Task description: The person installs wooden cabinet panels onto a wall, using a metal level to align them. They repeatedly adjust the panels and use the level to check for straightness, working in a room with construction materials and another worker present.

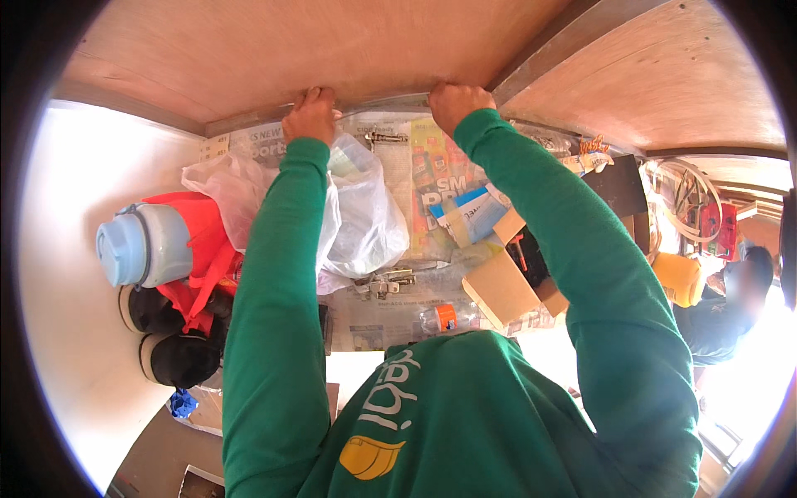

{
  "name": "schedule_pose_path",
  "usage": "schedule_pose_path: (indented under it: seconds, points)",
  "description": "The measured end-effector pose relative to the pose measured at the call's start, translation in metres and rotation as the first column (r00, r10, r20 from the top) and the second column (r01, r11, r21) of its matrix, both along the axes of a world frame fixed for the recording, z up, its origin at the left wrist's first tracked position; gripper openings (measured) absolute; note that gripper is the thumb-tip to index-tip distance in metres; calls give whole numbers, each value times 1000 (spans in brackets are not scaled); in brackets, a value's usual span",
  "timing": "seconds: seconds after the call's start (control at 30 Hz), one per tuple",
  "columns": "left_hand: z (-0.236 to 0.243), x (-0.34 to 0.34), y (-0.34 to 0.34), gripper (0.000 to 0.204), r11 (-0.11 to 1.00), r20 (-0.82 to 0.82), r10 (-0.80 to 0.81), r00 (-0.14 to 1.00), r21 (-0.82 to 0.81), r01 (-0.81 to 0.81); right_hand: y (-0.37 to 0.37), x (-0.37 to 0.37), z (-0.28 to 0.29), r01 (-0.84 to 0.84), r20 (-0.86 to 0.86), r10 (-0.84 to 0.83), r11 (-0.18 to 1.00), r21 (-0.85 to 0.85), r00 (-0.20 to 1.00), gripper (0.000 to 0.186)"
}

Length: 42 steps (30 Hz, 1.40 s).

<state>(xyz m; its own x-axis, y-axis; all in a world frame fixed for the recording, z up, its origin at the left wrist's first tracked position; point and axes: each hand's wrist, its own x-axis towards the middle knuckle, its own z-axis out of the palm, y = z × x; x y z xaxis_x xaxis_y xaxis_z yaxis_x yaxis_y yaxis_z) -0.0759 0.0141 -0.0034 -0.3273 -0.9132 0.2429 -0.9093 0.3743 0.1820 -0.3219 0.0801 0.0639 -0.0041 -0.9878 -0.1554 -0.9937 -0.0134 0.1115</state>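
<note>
Both arms in green sleeves reach up to a narrow wooden strip (183, 120) along the lower edge of a plywood panel (249, 50). My left hand (309, 116) has its fingers curled onto this edge, left of centre. My right hand (460, 104) grips the same edge right of centre, knuckles bent. Whether a thinner item is under the fingers is too small to tell. Below lie newspaper sheets (357, 324), pale plastic bags (365, 216) and metal hinge-like hardware (386, 282). A small clear bottle with an orange label (440, 318) rests on the newspaper.
At left are a pale blue jug (141, 245), a red bag (203, 224) and black shoes (178, 361) beside a white wall. At right are cardboard pieces (502, 286), a coiled hose (701, 203) and a yellow container (677, 278). A person in dark clothing (714, 324) is at the far right.
</note>
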Motion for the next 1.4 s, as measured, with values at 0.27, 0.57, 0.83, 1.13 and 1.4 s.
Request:
schedule_pose_path:
  seconds: [0.27, 0.57, 0.83, 1.13, 1.4]
  points:
    - [13, 7, 0, 22, 1000, 87, -26, 996, -9, 27, 4, 2, -21, 1, -35, -3, 999, -45, 999, 24]
    - [-5, -4, -4, 33, 973, 154, -132, 979, -167, 157, 2, -11, -1, -30, -74, 39, 992, 123, 996, 26]
    - [1, -9, 4, 31, 989, 53, -103, 993, -98, 108, 2, -12, 15, -78, -178, 103, 987, 142, 979, 24]
    - [-3, -9, 4, 25, 993, 43, -77, 996, -82, 81, 1, -17, 10, -144, -218, 172, 980, 137, 961, 21]
    - [-8, -8, 6, 25, 993, 44, -98, 994, -62, 101, 8, -23, -8, -189, -297, 188, 982, 26, 936, 21]
